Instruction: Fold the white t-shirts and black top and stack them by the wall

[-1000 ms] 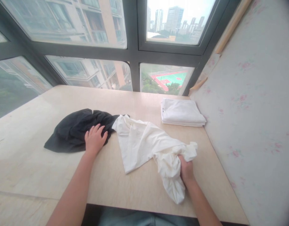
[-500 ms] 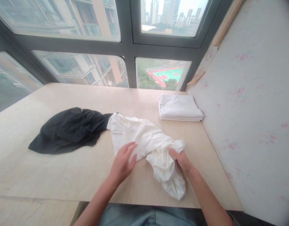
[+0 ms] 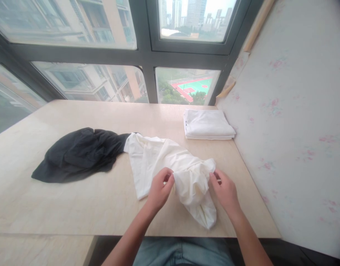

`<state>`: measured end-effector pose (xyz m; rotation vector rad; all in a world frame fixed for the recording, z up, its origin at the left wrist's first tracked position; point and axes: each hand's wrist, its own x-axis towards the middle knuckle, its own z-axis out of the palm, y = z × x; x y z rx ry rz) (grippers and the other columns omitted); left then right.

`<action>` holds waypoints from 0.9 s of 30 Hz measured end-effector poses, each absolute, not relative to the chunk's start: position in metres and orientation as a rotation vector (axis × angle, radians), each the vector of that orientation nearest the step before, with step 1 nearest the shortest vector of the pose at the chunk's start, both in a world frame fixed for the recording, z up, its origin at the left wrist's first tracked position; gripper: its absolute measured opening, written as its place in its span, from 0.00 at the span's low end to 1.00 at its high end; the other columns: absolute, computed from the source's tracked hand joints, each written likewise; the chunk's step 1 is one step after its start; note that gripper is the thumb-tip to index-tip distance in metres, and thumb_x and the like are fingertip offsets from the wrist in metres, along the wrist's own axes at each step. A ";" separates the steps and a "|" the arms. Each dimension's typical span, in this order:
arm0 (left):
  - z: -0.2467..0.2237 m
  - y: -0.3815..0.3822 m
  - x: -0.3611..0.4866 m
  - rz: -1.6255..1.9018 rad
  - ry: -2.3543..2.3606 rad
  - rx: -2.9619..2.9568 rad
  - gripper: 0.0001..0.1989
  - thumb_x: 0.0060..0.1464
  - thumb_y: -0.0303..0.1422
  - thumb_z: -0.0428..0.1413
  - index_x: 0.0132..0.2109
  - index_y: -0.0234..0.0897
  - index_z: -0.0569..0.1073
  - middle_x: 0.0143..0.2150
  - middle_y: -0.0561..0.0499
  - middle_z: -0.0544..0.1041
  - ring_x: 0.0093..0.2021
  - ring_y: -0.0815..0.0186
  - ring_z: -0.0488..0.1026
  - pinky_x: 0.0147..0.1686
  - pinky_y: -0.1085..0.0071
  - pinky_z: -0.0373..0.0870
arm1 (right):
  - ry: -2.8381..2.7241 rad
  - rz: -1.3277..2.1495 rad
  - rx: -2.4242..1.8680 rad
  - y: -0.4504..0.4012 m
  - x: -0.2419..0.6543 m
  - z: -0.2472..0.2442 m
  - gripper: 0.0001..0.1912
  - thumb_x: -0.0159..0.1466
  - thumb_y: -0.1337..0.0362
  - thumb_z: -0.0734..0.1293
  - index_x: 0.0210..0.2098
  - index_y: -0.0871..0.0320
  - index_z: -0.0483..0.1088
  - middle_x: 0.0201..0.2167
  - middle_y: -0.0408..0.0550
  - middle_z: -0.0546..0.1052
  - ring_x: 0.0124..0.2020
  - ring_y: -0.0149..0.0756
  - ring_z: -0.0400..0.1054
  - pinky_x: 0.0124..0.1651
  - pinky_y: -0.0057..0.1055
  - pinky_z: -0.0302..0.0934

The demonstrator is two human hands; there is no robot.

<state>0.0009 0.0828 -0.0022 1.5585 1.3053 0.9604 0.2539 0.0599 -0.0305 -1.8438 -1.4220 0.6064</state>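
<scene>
Faded blue trousers [image 3: 159,252] are worn, the forearms [image 3: 133,232] bare

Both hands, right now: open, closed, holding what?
Left hand: closed, pinching the white cloth.
Right hand: closed, pinching the same cloth farther right.

Past the left hand [image 3: 160,187], the white cloth [image 3: 170,152] hides some black cloth [image 3: 78,155]; below that hand, jeans [image 3: 161,252] are cut off.

no lettering, label, brand name, number or sign can be read anywhere in this view.
</scene>
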 end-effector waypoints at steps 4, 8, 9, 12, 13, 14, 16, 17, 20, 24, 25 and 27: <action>0.006 0.085 0.016 0.936 1.274 1.449 0.17 0.63 0.45 0.50 0.31 0.39 0.64 0.24 0.57 0.63 0.25 0.70 0.60 0.26 0.74 0.56 | -1.516 0.311 -1.572 0.040 0.225 0.000 0.14 0.68 0.56 0.62 0.45 0.57 0.73 0.39 0.53 0.77 0.37 0.39 0.72 0.41 0.36 0.68; 0.009 0.085 0.035 0.889 1.081 1.314 0.15 0.61 0.45 0.54 0.35 0.39 0.65 0.24 0.58 0.64 0.24 0.72 0.60 0.26 0.75 0.56 | -1.737 0.442 -1.484 0.029 0.189 0.010 0.24 0.65 0.57 0.65 0.60 0.55 0.66 0.48 0.55 0.76 0.48 0.46 0.72 0.50 0.42 0.69; 0.011 0.084 0.038 0.875 1.029 1.283 0.14 0.61 0.45 0.54 0.38 0.39 0.67 0.25 0.58 0.66 0.25 0.72 0.61 0.26 0.75 0.57 | -1.752 0.466 -1.518 0.029 0.184 0.008 0.28 0.65 0.58 0.65 0.63 0.55 0.63 0.51 0.56 0.76 0.51 0.48 0.72 0.52 0.43 0.68; 0.016 0.081 0.040 0.839 0.981 1.291 0.11 0.60 0.41 0.55 0.44 0.39 0.69 0.28 0.56 0.70 0.29 0.70 0.67 0.31 0.74 0.61 | -1.707 0.523 -1.644 0.033 0.183 0.000 0.26 0.63 0.63 0.62 0.61 0.54 0.66 0.51 0.54 0.77 0.49 0.47 0.74 0.50 0.42 0.69; 0.018 0.080 0.038 0.822 0.997 1.334 0.10 0.59 0.38 0.56 0.45 0.39 0.69 0.29 0.56 0.70 0.30 0.70 0.67 0.31 0.74 0.61 | -1.685 0.539 -1.668 0.035 0.187 -0.001 0.23 0.63 0.64 0.61 0.57 0.54 0.70 0.48 0.52 0.79 0.46 0.45 0.75 0.48 0.40 0.69; 0.020 0.080 0.035 0.801 1.017 1.393 0.11 0.57 0.34 0.57 0.47 0.39 0.70 0.28 0.57 0.69 0.30 0.70 0.66 0.31 0.74 0.60 | -1.666 0.542 -1.681 0.037 0.193 -0.002 0.21 0.62 0.66 0.61 0.53 0.54 0.73 0.45 0.51 0.80 0.43 0.43 0.75 0.47 0.38 0.69; 0.021 0.080 0.027 0.753 1.055 1.551 0.18 0.52 0.26 0.55 0.50 0.41 0.70 0.27 0.59 0.66 0.28 0.71 0.64 0.30 0.74 0.58 | -1.639 0.498 -1.686 0.041 0.205 0.001 0.18 0.60 0.67 0.61 0.46 0.55 0.76 0.41 0.50 0.81 0.41 0.41 0.76 0.46 0.36 0.69; 0.022 0.080 0.023 0.738 1.078 1.644 0.23 0.49 0.22 0.53 0.53 0.42 0.70 0.27 0.59 0.65 0.28 0.70 0.63 0.30 0.74 0.58 | -1.627 0.452 -1.687 0.043 0.212 0.004 0.17 0.59 0.68 0.61 0.44 0.55 0.77 0.40 0.50 0.81 0.40 0.41 0.76 0.47 0.36 0.68; 0.020 0.082 0.010 0.766 1.199 1.895 0.31 0.44 0.18 0.50 0.57 0.42 0.70 0.33 0.55 0.69 0.34 0.68 0.67 0.35 0.72 0.63 | -1.615 0.323 -1.704 0.049 0.229 0.015 0.18 0.57 0.70 0.59 0.42 0.56 0.77 0.39 0.49 0.81 0.40 0.41 0.75 0.47 0.36 0.68; 0.021 0.084 -0.007 0.800 1.400 2.026 0.29 0.47 0.19 0.49 0.56 0.44 0.70 0.45 0.51 0.73 0.40 0.65 0.71 0.40 0.69 0.67 | -1.617 0.159 -1.791 0.056 0.250 0.029 0.20 0.57 0.72 0.58 0.41 0.56 0.77 0.39 0.48 0.81 0.41 0.41 0.75 0.46 0.36 0.67; 0.022 0.085 -0.012 0.810 1.436 2.031 0.28 0.48 0.20 0.49 0.55 0.44 0.71 0.46 0.51 0.74 0.40 0.65 0.72 0.41 0.68 0.68 | -1.612 0.108 -1.829 0.057 0.256 0.031 0.20 0.57 0.72 0.57 0.41 0.56 0.77 0.40 0.48 0.81 0.42 0.42 0.75 0.46 0.37 0.67; 0.025 0.086 -0.025 0.849 1.507 2.025 0.24 0.50 0.21 0.50 0.54 0.43 0.71 0.45 0.51 0.76 0.41 0.64 0.73 0.43 0.66 0.69 | -1.615 0.027 -1.891 0.059 0.268 0.035 0.20 0.57 0.72 0.58 0.41 0.55 0.77 0.43 0.48 0.81 0.43 0.44 0.75 0.45 0.38 0.67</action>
